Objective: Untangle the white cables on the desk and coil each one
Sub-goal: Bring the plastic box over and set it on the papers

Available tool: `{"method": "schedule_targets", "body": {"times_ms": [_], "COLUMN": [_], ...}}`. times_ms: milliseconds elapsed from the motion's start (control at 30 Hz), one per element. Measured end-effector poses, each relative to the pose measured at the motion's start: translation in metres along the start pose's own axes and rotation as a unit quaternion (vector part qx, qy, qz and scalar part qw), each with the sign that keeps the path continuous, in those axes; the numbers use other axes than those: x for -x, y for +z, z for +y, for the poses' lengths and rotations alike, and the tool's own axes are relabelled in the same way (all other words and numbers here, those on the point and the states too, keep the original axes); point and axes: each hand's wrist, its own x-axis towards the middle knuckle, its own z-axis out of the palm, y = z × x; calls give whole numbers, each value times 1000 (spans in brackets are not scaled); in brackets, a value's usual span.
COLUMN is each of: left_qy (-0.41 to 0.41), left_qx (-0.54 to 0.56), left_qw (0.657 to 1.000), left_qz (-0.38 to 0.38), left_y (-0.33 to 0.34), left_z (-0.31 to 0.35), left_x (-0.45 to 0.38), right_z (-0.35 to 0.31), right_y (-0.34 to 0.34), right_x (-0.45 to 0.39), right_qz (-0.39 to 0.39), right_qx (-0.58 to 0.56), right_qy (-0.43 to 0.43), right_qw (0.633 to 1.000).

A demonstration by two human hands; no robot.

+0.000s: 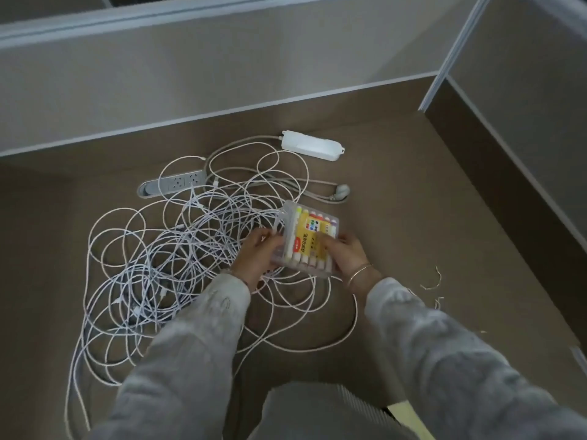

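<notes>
Both hands [301, 252] grip marker box [306, 238] over cables [165, 249].

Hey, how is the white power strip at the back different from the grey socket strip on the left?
The white power strip lies clear beyond the white cables; the grey socket strip has cable loops lying across it. The white one shows a plain, closed face, while the grey one shows two white socket faces. The white one looks bulkier. Both lie flat on the desk, untouched by either hand.
</notes>
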Motion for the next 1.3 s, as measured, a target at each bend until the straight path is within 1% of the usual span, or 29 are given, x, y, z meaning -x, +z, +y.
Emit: {"method": "schedule_targets", "body": {"times_ms": [33,100,167,233,300,400,533,667,800,967,1067,1200,1300], "left_qy": [4,6,3,6,12,0,20,30,38,2,-8,-16,-11], "left_qx": [6,32,69,90,115,167,199,205,217,212,204,155,114], "left_qw": [1000,999,997,994,990,980,973,974,974,976,977,984,985], "left_qz": [-9,-31,-32,-53,-84,-107,-117,-94,-61,-39,-56,-88,-127], "left_y": [-1,0,2,8,18,34,53,77,114,160,178,199,215], "left_z": [0,-5,-9,-17,-25,-40,-62,-82,-109,-151,-163,-177,-189], "left_x": [6,25,38,58,79,106,135,171,218,280,308,352,389], "right_z": [1,8,14,26,36,46,67,88,109,141,150,168,194], "right_y": [-3,-13,-19,-27,-36,-49,-71,-100,-150,-227,-258,-303,-336], "right_x": [8,36,53,72,88,110,133,161,196,247,271,313,353], "right_qz": [-11,-22,-24,-24,-23,-18,-25,-38,-61,-102,-115,-121,-120], "right_qx": [-40,-121,-185,-237,-262,-253,-263,-248,-214,-137,-99,-71,-63], "right_qy": [6,-9,-16,-15,-17,-20,-18,-25,-25,-11,-14,-39,-55], "right_qw": [999,992,982,971,965,967,964,968,975,985,988,989,989]}}
